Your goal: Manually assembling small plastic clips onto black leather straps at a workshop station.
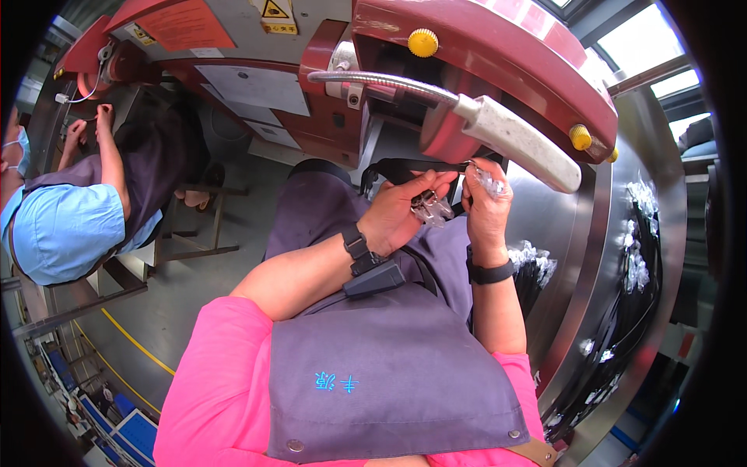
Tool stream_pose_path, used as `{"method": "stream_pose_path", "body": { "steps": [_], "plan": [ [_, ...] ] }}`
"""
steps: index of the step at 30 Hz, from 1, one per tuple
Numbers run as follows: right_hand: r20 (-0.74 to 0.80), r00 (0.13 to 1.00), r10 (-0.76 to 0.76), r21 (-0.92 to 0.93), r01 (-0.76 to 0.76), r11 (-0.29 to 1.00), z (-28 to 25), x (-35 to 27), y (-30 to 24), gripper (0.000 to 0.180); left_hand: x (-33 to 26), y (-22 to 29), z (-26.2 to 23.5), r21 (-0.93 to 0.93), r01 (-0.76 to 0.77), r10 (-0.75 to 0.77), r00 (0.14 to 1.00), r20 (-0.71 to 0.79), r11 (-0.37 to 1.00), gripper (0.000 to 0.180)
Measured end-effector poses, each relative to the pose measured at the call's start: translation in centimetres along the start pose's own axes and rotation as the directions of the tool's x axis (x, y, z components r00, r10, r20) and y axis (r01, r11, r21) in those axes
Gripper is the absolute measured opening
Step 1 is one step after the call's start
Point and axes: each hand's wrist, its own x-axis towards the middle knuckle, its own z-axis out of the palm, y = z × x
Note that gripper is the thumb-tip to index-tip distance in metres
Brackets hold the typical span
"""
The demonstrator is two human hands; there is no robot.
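Observation:
In front of the machine, a black strap [397,166] stretches across between my two hands. My left hand [401,206] is closed on the strap, its thumb and fingers pinching near a bundle of clear plastic wrap [433,210] with small metal parts showing. My right hand [489,204] grips the strap's other part close by, with another bit of clear plastic wrap [490,184] against its fingers. Just above the hands sits a red wheel [445,128] of the machine; I cannot tell whether the strap touches it. Dark bands circle both my wrists.
A pale lamp head [525,144] on a flexible metal arm hangs over my right hand. Black straps with plastic-wrapped ends [533,268] lie on the metal bench to the right, with more in a trough [634,272]. At left, a co-worker [74,218] sits at another red machine.

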Motion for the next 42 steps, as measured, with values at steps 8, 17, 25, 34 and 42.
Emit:
{"method": "stream_pose_path", "body": {
  "steps": [8,17,25,34,42],
  "plan": [
    [0.072,0.997,-0.019,0.126,0.01,0.992,-1.4,-0.3,-0.2,0.013,-0.5,-0.1,1.0,0.044,0.032,-0.033,0.999,0.022,0.999,0.018],
    [0.221,0.952,-0.211,0.209,0.166,0.964,-2.8,-2.4,-1.6,0.008,-2.8,1.0,0.1,0.239,-0.089,0.027,0.967,0.253,0.967,0.023],
    [0.107,0.986,-0.131,0.022,0.13,0.991,-2.4,-2.9,-2.3,0.012,-2.0,1.1,0.1,0.217,-0.02,-0.001,0.995,0.097,0.976,0.019],
    [-0.003,1.0,-0.012,-0.133,0.011,0.991,-0.3,-1.7,-2.3,0.011,-0.9,0.7,-0.6,0.05,0.101,-0.096,0.992,-0.085,0.994,0.022],
    [-0.004,1.0,-0.001,-0.106,0.0,0.994,0.5,-0.6,-2.2,0.012,-0.4,0.7,-1.1,0.012,0.059,-0.058,0.994,-0.088,0.998,0.023]
  ]
}}
